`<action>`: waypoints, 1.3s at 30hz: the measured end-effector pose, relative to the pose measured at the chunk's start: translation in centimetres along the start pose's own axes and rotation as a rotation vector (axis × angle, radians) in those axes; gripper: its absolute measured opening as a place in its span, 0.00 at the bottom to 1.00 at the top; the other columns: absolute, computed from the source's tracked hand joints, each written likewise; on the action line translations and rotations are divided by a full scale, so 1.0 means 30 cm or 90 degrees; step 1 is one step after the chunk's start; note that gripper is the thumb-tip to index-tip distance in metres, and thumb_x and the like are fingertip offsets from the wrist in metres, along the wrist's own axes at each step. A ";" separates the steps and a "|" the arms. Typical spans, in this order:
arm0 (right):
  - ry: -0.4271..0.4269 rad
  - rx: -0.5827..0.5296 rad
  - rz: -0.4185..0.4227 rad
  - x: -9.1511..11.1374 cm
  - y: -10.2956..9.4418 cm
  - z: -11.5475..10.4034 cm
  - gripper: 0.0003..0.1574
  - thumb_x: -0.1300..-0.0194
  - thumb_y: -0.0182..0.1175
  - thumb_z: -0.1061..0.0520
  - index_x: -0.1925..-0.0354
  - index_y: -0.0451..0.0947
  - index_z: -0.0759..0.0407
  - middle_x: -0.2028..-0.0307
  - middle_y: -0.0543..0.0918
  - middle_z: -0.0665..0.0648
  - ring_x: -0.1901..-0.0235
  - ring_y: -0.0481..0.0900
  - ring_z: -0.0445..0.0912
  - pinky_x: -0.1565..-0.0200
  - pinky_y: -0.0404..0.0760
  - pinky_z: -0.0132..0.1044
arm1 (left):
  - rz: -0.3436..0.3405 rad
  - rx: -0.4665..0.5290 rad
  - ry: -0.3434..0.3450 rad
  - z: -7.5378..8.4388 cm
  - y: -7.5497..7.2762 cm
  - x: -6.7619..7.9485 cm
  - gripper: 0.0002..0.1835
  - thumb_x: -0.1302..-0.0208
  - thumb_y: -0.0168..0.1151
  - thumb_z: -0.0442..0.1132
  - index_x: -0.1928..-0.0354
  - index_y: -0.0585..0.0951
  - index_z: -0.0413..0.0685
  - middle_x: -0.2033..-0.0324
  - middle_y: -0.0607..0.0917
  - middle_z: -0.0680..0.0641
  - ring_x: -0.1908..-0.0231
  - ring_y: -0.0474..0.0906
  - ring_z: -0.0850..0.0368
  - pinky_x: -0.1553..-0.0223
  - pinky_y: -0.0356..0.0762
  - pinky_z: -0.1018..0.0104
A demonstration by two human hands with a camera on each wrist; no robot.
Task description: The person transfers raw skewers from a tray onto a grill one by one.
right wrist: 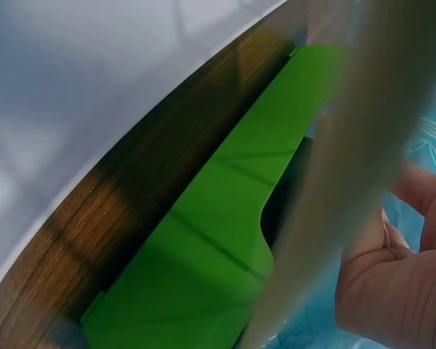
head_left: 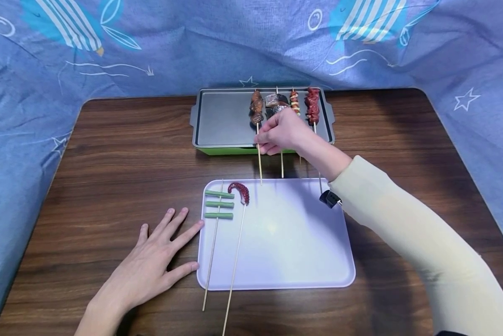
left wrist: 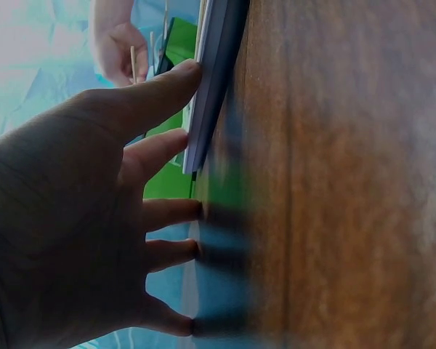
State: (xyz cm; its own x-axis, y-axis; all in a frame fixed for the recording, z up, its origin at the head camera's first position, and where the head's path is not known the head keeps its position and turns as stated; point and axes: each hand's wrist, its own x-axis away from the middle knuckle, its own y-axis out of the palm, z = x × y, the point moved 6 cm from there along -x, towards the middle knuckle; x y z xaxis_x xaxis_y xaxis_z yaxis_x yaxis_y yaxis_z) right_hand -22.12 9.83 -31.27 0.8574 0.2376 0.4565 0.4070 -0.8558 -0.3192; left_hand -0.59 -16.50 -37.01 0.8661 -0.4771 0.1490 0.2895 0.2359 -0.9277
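My right hand (head_left: 282,130) pinches the stick of a brown meat skewer (head_left: 256,106) between thumb and fingers, at the front edge of the grey-topped grill (head_left: 224,116). The meat lies over the grill plate, and the stick's lower end reaches toward the lilac tray (head_left: 293,247). My left hand (head_left: 148,268) rests on the table with fingers spread; its index finger and thumb touch the tray's left edge. On the tray lie a skewer of green vegetable sticks (head_left: 219,204) and a skewer with a dark red curled piece (head_left: 240,189), both sticks overhanging the front rim.
Right of the brown meat, the grill holds a dark-skinned fish skewer (head_left: 276,100), partly behind my hand, a thin red-and-yellow skewer (head_left: 294,99) and a red meat skewer (head_left: 312,105). A blue patterned cloth (head_left: 251,42) hangs behind the wooden table (head_left: 129,154).
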 end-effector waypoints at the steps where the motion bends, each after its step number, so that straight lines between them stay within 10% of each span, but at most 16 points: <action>1: 0.002 0.005 0.000 -0.001 0.001 0.000 0.09 0.37 0.66 0.65 0.59 0.82 0.70 0.72 0.87 0.61 0.78 0.85 0.45 0.65 0.85 0.40 | 0.000 0.000 0.000 0.000 0.000 0.000 0.40 0.36 0.55 0.68 0.24 0.55 0.75 0.24 0.51 0.47 0.25 0.43 0.42 0.45 0.50 0.20; 27: -0.014 0.155 0.040 0.019 -0.016 -0.013 0.11 0.35 0.67 0.56 0.61 0.86 0.64 0.73 0.87 0.60 0.72 0.87 0.48 0.69 0.85 0.38 | -0.002 -0.001 -0.003 0.001 0.004 0.000 0.40 0.36 0.55 0.69 0.24 0.55 0.75 0.24 0.51 0.46 0.26 0.43 0.42 0.45 0.50 0.19; 39: -0.128 0.099 0.010 0.176 0.023 -0.040 0.12 0.36 0.67 0.56 0.62 0.85 0.66 0.73 0.86 0.60 0.72 0.87 0.52 0.69 0.85 0.40 | 0.003 -0.004 0.003 0.001 0.004 -0.001 0.40 0.36 0.55 0.68 0.24 0.55 0.74 0.24 0.51 0.47 0.25 0.42 0.43 0.45 0.50 0.20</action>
State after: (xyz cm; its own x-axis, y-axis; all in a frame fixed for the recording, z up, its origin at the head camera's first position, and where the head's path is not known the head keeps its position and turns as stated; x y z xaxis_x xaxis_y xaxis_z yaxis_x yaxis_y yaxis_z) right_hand -17.68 9.95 -28.09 0.9029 0.3256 0.2807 0.4240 -0.7826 -0.4559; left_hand -0.57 -16.43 -37.13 0.8659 -0.4795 0.1426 0.2821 0.2328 -0.9307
